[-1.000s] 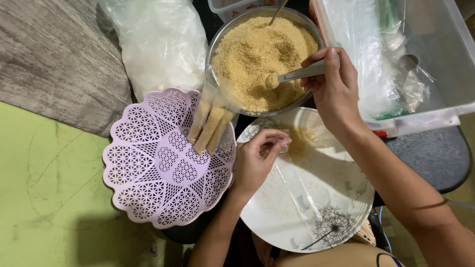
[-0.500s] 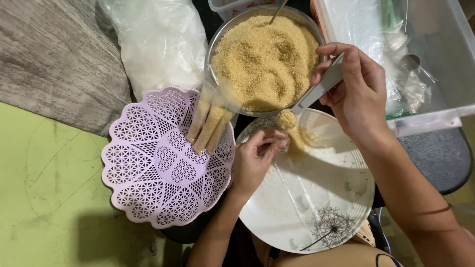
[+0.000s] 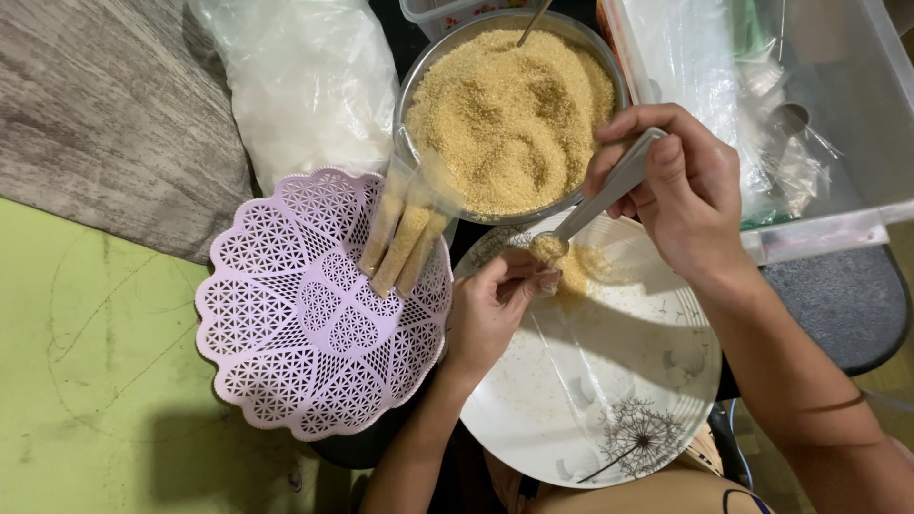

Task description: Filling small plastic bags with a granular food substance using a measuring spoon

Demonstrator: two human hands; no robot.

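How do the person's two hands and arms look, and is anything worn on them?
Both arms are bare, with no sleeves in view. The left hand and the right hand wear no gloves, and no rings or watch show. A thin dark band circles the right forearm. The fingernails look short and unpainted.

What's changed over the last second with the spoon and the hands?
The right hand drew the spoon out of the metal bowl, loaded with brown grains, and tipped it at the left hand over the white plate. Lilac basket and filled packets stayed put.
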